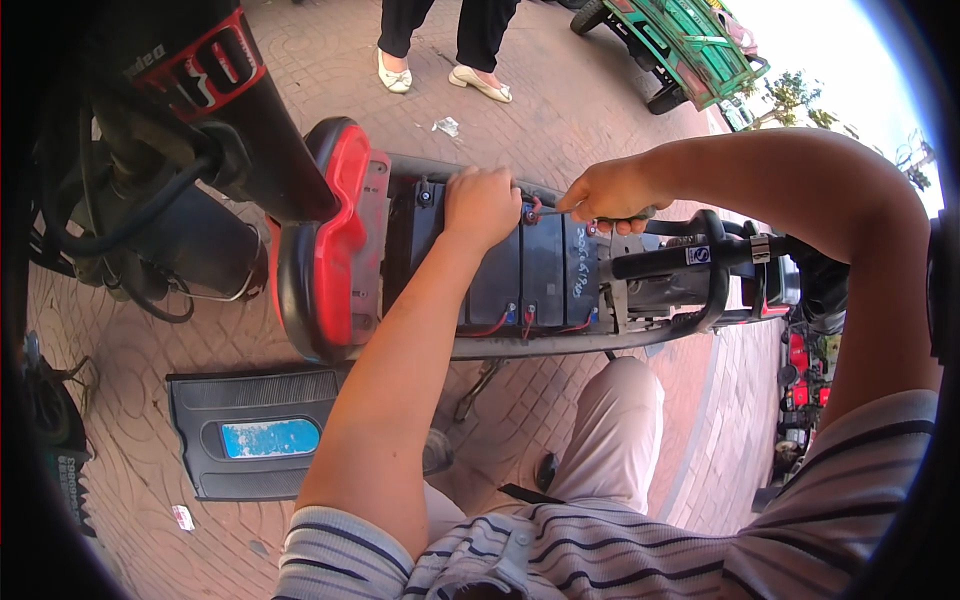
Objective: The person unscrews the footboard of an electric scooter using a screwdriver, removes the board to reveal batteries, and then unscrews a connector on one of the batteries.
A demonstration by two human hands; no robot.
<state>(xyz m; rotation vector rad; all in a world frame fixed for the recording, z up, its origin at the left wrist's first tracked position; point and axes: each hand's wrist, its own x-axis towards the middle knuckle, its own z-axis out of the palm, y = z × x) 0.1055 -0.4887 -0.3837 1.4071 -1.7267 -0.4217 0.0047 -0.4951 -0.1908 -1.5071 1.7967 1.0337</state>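
Note:
A row of black batteries [543, 262] sits in the open tray of an electric scooter, with red leads at their terminals. My left hand [482, 208] lies on the far part of the row, its fingers bent round a battery's far edge and their tips hidden. From the right, my right hand [612, 194] is closed round the handle of a screwdriver [556, 211]. Its thin shaft points left to a terminal with a red wire [532, 210] at the far side of the row. I cannot tell whether the tip touches the screw.
The scooter's red and black front part [345, 235] stands left of the tray, a black tubular frame [715, 270] right. A dark floor panel with a blue patch [270, 438] lies on the paving nearby. Beyond stands a person in pale shoes [480, 83]; a green cart [675, 45] is farther off.

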